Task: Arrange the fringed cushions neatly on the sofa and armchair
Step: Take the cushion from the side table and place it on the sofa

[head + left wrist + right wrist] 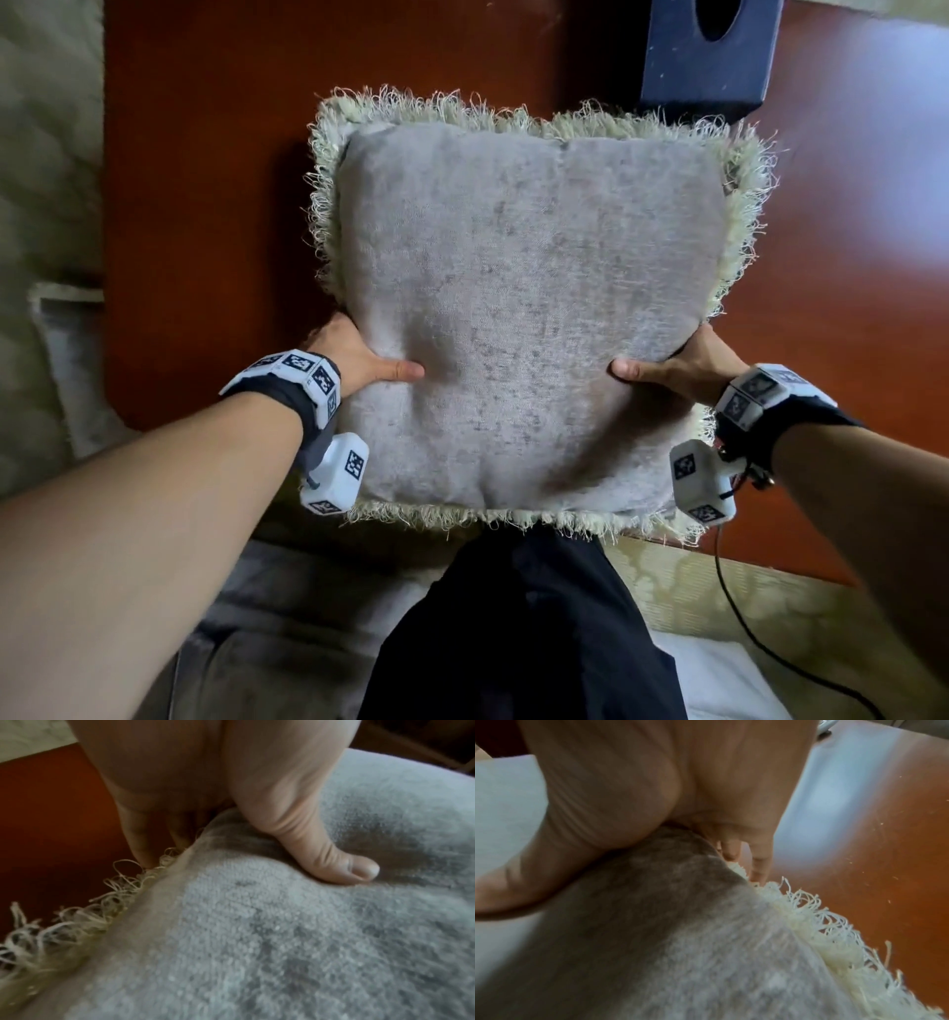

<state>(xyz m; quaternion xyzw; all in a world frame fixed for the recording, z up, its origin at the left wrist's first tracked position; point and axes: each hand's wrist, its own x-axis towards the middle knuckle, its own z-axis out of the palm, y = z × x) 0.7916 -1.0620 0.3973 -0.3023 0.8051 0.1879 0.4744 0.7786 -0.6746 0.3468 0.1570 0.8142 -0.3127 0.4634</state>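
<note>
A square grey cushion (529,318) with a pale green fringe is held flat in front of me, above a red-brown wooden table. My left hand (359,360) grips its left edge, thumb pressed into the top face and fingers hidden underneath. My right hand (683,367) grips the right edge the same way. In the left wrist view the thumb dents the cushion (308,923) beside its fringe (64,923). The right wrist view has my thumb on the cushion (680,943) and fingers curled under the fringe (834,933).
The red-brown table (205,180) lies under the cushion, with a dark blue tissue box (711,51) at its far side. Pale green patterned upholstery (46,180) and another fringed cushion (72,360) are at the left. My dark clothing (518,627) and a cable (744,616) are below.
</note>
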